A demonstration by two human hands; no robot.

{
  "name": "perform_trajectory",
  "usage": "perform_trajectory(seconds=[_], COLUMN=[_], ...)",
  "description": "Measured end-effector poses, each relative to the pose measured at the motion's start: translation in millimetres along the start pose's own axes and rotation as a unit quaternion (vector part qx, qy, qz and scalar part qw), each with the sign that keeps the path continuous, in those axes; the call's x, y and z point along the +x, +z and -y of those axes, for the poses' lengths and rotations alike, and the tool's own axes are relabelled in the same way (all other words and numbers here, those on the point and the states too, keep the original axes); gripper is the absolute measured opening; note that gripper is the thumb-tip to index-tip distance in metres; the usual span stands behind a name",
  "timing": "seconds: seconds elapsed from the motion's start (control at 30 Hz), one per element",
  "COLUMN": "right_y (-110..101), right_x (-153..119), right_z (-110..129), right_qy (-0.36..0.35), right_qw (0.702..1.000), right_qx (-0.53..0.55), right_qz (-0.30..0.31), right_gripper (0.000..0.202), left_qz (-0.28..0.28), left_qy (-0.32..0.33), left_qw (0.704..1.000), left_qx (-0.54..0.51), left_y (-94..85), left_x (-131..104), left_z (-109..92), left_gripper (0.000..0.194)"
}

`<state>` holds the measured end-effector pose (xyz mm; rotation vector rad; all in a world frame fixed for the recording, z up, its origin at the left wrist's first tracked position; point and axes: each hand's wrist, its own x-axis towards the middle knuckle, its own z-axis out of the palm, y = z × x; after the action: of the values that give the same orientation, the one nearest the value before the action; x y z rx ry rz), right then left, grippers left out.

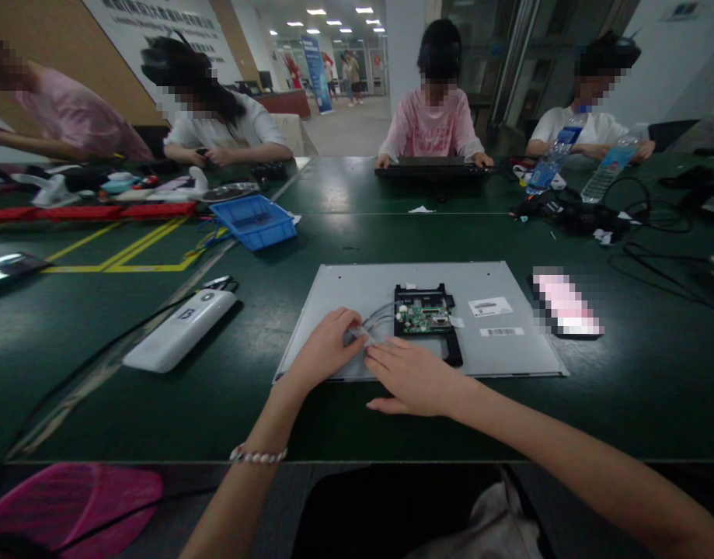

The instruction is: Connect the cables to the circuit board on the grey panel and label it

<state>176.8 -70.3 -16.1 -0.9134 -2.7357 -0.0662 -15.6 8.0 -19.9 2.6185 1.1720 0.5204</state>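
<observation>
A flat grey panel (357,283), perhaps the back of a display, lies on the green table before me. Mounted on it is a black plastic bracket (454,349) with a green circuit board (420,318). Thin grey cables (381,312) run from the board toward my fingers. My left hand (327,349) is closed at the panel's left part, its thumb and fingers pinching a whitish translucent strip (363,334) by the cables. With fingers stretched out, my right hand (415,376) rests on the panel's front edge, fingertips touching or very near the strip. Two labels sit on the panel's right side.
A white power bank (182,330) with a black cable lies left, a lit phone (566,303) right. Beyond are a blue tray (255,221) and water bottles (555,155). Several people sit across the table; one holds a dark panel (432,168). A pink basket (77,505) stands below.
</observation>
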Motion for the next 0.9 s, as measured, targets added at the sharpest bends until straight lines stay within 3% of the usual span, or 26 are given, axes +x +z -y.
perform_trajectory(seconds=[0.33,0.5,0.67,0.8,0.9], right_y=[-3.6,-27.3,-47.2,-34.4,-19.7], right_x=[-11.9,-22.0,-52.9,-83.6,-98.0], right_z=[7.6,-8.8,-61.3,-101.8,-113.3], right_qy=[0.021,0.015,0.189,0.317,0.361], right_qw=[0.998,0.991,0.969,0.93,0.91], right_qx=[0.057,0.13,0.149,0.16,0.178], right_qz=[0.017,0.016,-0.06,-0.1,-0.104], right_gripper=[0.062,0.044,0.032,0.024,0.023], left_qz=[0.002,0.01,0.008,0.005,0.041], left_qy=[-0.029,-0.015,0.049,0.066,0.081], left_qw=[0.998,1.0,0.998,0.997,0.995], left_qx=[-0.057,-0.01,0.04,0.039,0.047], left_y=[-0.4,-4.8,-10.9,-13.4,-12.6], left_x=[4.9,4.8,2.5,-0.7,-2.0], left_z=[0.5,-4.5,-11.2,-19.7,-24.3], left_gripper=[0.009,0.01,0.015,0.017,0.024])
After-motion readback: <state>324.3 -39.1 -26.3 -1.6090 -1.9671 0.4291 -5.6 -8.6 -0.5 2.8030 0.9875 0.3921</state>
